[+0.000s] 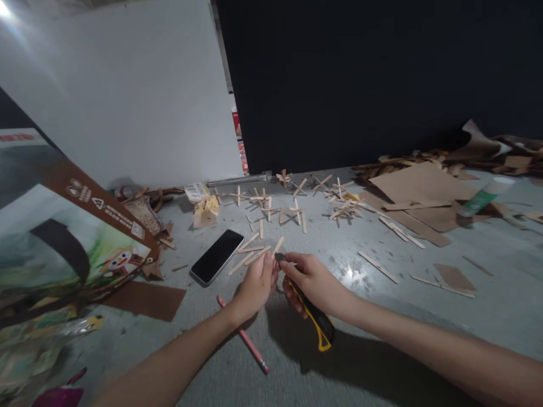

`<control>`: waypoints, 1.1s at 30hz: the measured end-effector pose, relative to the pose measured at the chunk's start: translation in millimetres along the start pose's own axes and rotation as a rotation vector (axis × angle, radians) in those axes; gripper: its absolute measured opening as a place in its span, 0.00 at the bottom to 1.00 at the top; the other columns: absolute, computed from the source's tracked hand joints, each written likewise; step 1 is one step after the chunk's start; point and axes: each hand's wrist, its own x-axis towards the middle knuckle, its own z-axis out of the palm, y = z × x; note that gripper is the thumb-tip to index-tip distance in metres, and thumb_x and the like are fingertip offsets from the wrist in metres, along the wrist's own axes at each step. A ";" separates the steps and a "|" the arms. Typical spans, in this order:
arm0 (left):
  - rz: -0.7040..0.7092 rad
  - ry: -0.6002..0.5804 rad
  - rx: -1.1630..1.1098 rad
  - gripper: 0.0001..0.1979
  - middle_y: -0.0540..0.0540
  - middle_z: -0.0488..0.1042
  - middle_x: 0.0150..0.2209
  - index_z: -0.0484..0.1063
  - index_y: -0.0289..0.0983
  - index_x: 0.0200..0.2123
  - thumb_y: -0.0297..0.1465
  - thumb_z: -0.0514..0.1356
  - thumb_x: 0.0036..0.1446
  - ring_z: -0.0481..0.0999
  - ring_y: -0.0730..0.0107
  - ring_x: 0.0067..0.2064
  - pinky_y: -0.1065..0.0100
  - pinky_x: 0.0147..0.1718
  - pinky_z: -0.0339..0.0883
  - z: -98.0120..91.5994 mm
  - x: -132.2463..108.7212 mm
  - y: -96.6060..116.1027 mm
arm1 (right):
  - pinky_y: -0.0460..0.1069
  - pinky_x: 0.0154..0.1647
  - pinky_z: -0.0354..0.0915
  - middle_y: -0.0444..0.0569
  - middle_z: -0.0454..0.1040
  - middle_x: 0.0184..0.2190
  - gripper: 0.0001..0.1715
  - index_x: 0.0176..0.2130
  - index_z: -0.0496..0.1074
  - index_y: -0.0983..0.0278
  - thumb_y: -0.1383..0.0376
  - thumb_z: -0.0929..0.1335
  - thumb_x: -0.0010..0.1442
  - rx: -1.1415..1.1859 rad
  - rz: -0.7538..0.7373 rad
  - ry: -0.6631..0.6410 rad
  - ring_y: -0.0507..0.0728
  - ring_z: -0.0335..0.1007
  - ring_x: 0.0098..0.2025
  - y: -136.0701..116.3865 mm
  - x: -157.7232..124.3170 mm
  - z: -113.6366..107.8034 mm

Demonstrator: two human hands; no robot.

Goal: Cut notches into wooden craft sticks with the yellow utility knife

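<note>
My left hand (255,285) is closed on a small wooden stick (278,245), whose tip sticks out beyond the fingers. Right beside it, my right hand (311,281) grips a yellow and black utility knife (316,322), its handle pointing down toward me. The knife's front end is at the stick, close to the left fingertips. Several loose sticks (250,257) lie just past the left hand. Under the left forearm a pink pencil (254,349) rests on the grey table (212,370). A phone (218,256) with a dark screen lies left of the hands.
Crossed stick pieces (297,212) stand along the back. Brown cardboard (419,183), a glue stick (486,196) and loose strips (378,267) are on the right. A printed bag (102,226) and a cardboard piece (146,299) occupy the left. White and black panels (373,85) rise behind.
</note>
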 end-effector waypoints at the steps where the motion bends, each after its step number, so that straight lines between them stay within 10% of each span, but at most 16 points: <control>1: 0.001 -0.007 -0.004 0.32 0.59 0.54 0.20 0.56 0.41 0.29 0.66 0.52 0.57 0.53 0.78 0.20 0.71 0.18 0.49 -0.3 0.0 0.2 | 0.43 0.10 0.62 0.36 0.66 0.19 0.15 0.37 0.62 0.61 0.52 0.62 0.68 -0.005 -0.001 0.001 0.49 0.64 0.13 0.6 0.2 0.3; 22: 0.101 0.028 0.220 0.26 0.56 0.56 0.22 0.61 0.41 0.31 0.56 0.47 0.69 0.56 0.71 0.24 0.69 0.24 0.51 -8.4 4.0 -16.1 | 0.43 0.14 0.64 0.37 0.68 0.18 0.08 0.39 0.65 0.61 0.60 0.63 0.69 0.115 0.201 -0.082 0.50 0.66 0.14 -24.0 -2.3 -15.3; 33: 0.056 -0.007 0.130 0.28 0.57 0.55 0.21 0.58 0.41 0.29 0.60 0.48 0.66 0.54 0.74 0.23 0.70 0.22 0.51 -4.3 2.9 -10.1 | 0.45 0.12 0.66 0.38 0.67 0.19 0.11 0.37 0.65 0.62 0.59 0.60 0.70 -0.065 0.061 -0.021 0.51 0.67 0.14 -11.9 -3.7 -4.2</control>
